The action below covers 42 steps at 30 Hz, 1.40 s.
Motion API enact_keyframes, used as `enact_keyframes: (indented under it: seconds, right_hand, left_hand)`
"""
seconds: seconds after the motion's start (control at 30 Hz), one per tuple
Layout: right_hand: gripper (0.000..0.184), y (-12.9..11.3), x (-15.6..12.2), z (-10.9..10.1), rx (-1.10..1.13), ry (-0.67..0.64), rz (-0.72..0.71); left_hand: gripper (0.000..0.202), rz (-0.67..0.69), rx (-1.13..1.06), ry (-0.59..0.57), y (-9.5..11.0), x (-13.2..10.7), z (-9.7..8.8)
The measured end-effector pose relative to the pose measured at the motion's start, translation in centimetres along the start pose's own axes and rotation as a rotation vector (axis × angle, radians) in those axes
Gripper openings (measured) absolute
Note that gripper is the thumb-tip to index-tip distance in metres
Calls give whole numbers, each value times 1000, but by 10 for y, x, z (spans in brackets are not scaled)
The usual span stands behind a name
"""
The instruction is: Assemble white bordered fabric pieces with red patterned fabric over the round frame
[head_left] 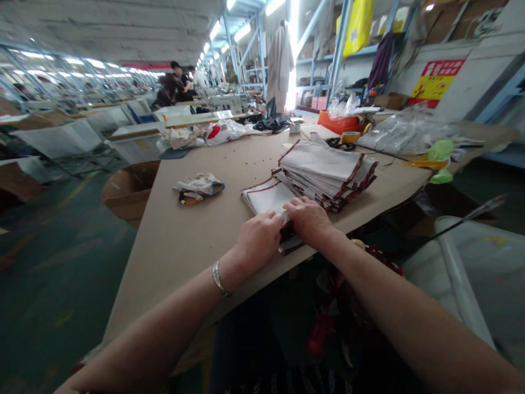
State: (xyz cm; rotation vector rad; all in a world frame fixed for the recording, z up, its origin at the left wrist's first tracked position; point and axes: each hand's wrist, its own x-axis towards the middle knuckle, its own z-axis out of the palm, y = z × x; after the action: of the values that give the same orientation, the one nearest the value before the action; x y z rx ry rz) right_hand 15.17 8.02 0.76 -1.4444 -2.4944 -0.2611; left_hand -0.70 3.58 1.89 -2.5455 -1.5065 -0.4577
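A white fabric piece with dark red patterned edging [268, 197] lies at the table's near edge, partly under my hands. My left hand [260, 238], with a silver bracelet at the wrist, is closed on its near side, fingers curled. Close beside it, my right hand [310, 220] grips the same piece with bent fingers; both thumbs are hidden. Below the hands a red-edged white corner shows over the table edge. Just beyond my right hand is an uneven stack of similar white pieces with red edging [322, 161].
A work glove [200, 185] lies on the brown table [184, 241], left of my hands. Clear plastic bags [410, 131], a yellow tape roll [350, 137] and an orange bin [338, 121] are at the back right. A cardboard box [129, 191] stands left; a white container [471, 273] is right.
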Motion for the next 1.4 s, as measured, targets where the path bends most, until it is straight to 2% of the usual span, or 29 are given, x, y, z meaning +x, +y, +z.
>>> enact_keyframes:
  seconds: [0.1,0.2,0.27,0.33,0.4,0.47,0.53,0.6,0.63,0.73,0.77,0.8,0.87,0.97,1.07,1.13,1.17,1.2,1.27,1.33,1.4]
  right_hand:
    - [32,11,-7,-6,-9,-31,156]
    - [44,13,-26,-13,135,14,271]
    - [52,6,-46,-10,248,111,240]
    - [53,-4,-70,0,313,130,175]
    - [47,-13,-94,14,346,24,144]
    - [41,-18,-115,27,460,-98,185]
    - [33,-18,-132,35,736,-125,290]
    - [22,-16,-145,38,1166,-38,483]
    - [17,-15,-150,38,1415,29,603]
    - [15,-18,-169,38,2070,211,888]
    - [16,-20,-176,38,2204,223,923]
    - [16,-24,-183,39,2286,172,920]
    - [15,-29,-195,38,2336,-35,831]
    - [10,-31,-204,27,2118,-355,549]
    - [10,-23,-204,6,1838,-572,248]
    - [9,-13,-206,-7,1851,-711,115]
    - [8,-6,-207,-12,1914,-721,122]
    - [9,3,-208,-15,2004,-655,191]
    - [16,23,-207,-17,2168,-381,439]
    - [20,43,-197,-19,2203,-45,703]
    - [23,59,-180,-23,2143,194,841]
  left_hand:
    - [15,-95,-51,52,-10,-19,-1]
    - [9,-259,-278,120,-18,-35,10]
    - [5,-408,-600,168,-14,-41,20]
    - [4,-563,-1050,269,-1,-42,26]
    - [13,-679,-1492,390,19,-40,28]
    - [22,-757,-1808,424,40,-38,29]
    - [27,-832,-1983,364,59,-39,36]
    - [27,-886,-1998,267,73,-47,49]
    - [24,-886,-1955,182,79,-53,56]
    - [19,-794,-1766,-213,90,-72,69]
    - [21,-761,-1731,-335,92,-76,69]
    - [24,-741,-1721,-426,93,-77,65]
    - [26,-716,-1756,-548,94,-74,55]
    - [22,-674,-1771,-671,98,-61,48]
    - [22,-701,-1753,-669,106,-52,62]
    - [24,-734,-1795,-683,110,-52,77]
    - [25,-737,-1835,-713,111,-52,83]
    - [25,-728,-1882,-751,113,-50,86]
    - [28,-696,-1983,-786,116,-40,85]
    - [27,-679,-2080,-722,119,-18,78]
    - [19,-667,-2166,-594,122,10,69]
